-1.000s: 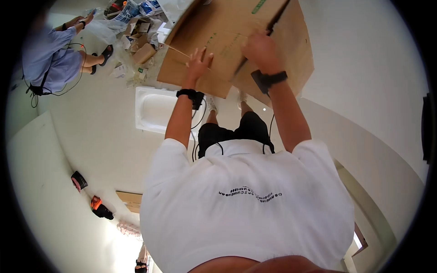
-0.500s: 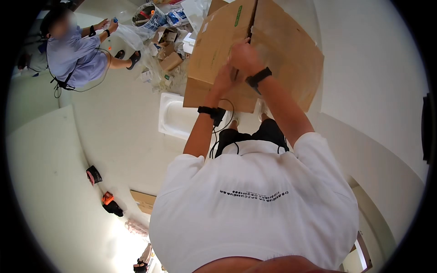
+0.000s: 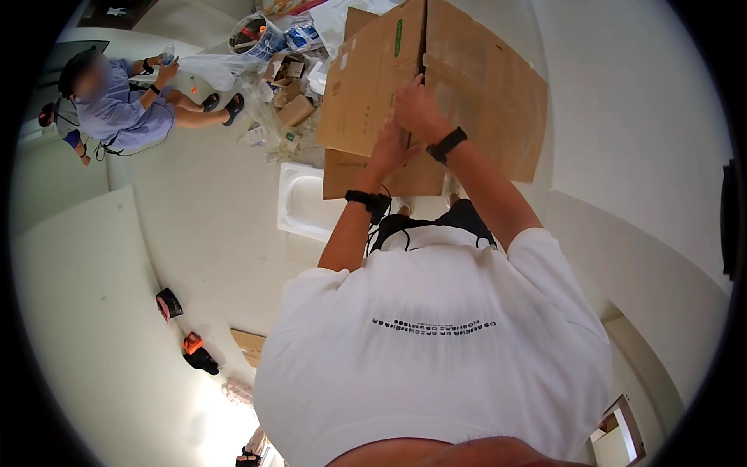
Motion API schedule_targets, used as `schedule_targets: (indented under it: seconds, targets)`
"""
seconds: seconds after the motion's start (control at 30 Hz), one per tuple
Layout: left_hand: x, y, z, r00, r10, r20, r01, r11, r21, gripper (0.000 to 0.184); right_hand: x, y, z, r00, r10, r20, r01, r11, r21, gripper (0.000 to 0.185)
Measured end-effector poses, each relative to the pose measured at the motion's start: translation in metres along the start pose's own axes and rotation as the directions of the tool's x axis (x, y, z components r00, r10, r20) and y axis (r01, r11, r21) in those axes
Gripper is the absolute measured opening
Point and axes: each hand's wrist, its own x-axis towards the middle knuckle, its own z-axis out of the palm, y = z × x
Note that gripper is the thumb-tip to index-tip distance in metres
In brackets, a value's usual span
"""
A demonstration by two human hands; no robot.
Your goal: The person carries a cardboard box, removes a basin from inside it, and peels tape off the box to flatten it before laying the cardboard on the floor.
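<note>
A large brown cardboard box (image 3: pixel 366 97) stands upright in front of me, with a dark seam running between its two top panels. Closed fingers of my right hand (image 3: pixel 420 107) are at this seam; what they pinch is too small to make out. Just below and to its left, my left hand (image 3: pixel 389 149) rests against the box near the seam, thumb apart from the fingers, whose tips are partly hidden by my right hand. The right panel (image 3: pixel 486 93) slants outward from the seam.
Left of the box are a white tray (image 3: pixel 299 201), scattered small cartons (image 3: pixel 296 110) and a bucket (image 3: pixel 257 37). A person (image 3: pixel 124 101) at the upper left holds a bottle (image 3: pixel 168 53); another person (image 3: pixel 68 124) is behind. Bags (image 3: pixel 198 354) lie by the left wall.
My left hand has moved right from the left panel to the seam, close beside my right hand. The panels have shifted. The view has turned, and a second person now shows at left.
</note>
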Motion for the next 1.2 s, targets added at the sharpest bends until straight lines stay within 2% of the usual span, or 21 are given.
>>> schedule_targets:
  seconds: [0.1, 0.2, 0.3, 0.4, 0.5, 0.6, 0.7, 0.8, 0.9, 1.0, 1.2]
  targets:
    - [0.006, -0.006, 0.007, 1.000, 0.001, 0.013, -0.002, 0.999, 0.043, 0.085, -0.003, 0.010, 0.004, 0.990, -0.081, -0.119, 0.081, 0.997, -0.010, 0.031]
    - [0.012, -0.033, 0.024, 0.999, -0.043, -0.006, 0.044, 0.991, 0.127, 0.089, 0.004, 0.020, 0.010, 0.987, -0.101, -0.126, 0.112, 0.990, 0.083, 0.027]
    - [0.025, -0.047, 0.035, 0.997, -0.079, -0.005, 0.078, 0.979, 0.186, 0.092, 0.011, 0.035, 0.036, 0.961, -0.098, -0.258, 0.127, 0.987, 0.098, 0.029]
    - [0.036, -0.047, 0.038, 0.997, -0.072, 0.006, 0.069, 0.977, 0.204, 0.095, 0.011, 0.056, 0.046, 0.936, -0.332, -0.115, 0.295, 0.920, -0.260, 0.034]
    - [0.051, -0.038, 0.040, 0.997, -0.075, 0.030, 0.066, 0.970, 0.232, 0.096, 0.008, 0.072, 0.049, 0.877, -0.066, -0.475, 0.158, 0.975, 0.157, 0.046]
    - [0.064, -0.029, 0.042, 0.998, -0.058, 0.029, 0.048, 0.965, 0.259, 0.096, 0.015, 0.108, 0.059, 0.857, 0.164, -0.489, 0.091, 0.886, 0.455, 0.058]
    - [0.076, -0.024, 0.045, 0.997, -0.064, 0.034, 0.052, 0.958, 0.283, 0.094, 0.029, 0.147, 0.072, 0.909, 0.191, -0.370, 0.067, 0.809, 0.584, 0.070]
    - [0.087, -0.017, 0.047, 0.995, -0.083, 0.052, 0.063, 0.949, 0.308, 0.093, 0.036, 0.168, 0.060, 0.951, 0.210, -0.225, -0.022, 0.777, 0.629, 0.074]
    - [0.093, -0.020, 0.050, 0.995, -0.088, 0.056, 0.066, 0.947, 0.314, 0.093, 0.050, 0.174, 0.060, 0.953, 0.243, -0.183, -0.057, 0.734, 0.677, 0.080]
    - [0.096, -0.018, 0.055, 0.994, -0.092, 0.064, 0.066, 0.941, 0.332, 0.093, 0.059, 0.179, 0.059, 0.946, 0.263, -0.188, -0.054, 0.702, 0.710, 0.081]
    - [0.107, -0.019, 0.066, 0.993, -0.098, 0.059, 0.071, 0.934, 0.351, 0.095, 0.079, 0.192, 0.073, 0.936, 0.244, -0.254, -0.015, 0.748, 0.663, 0.076]
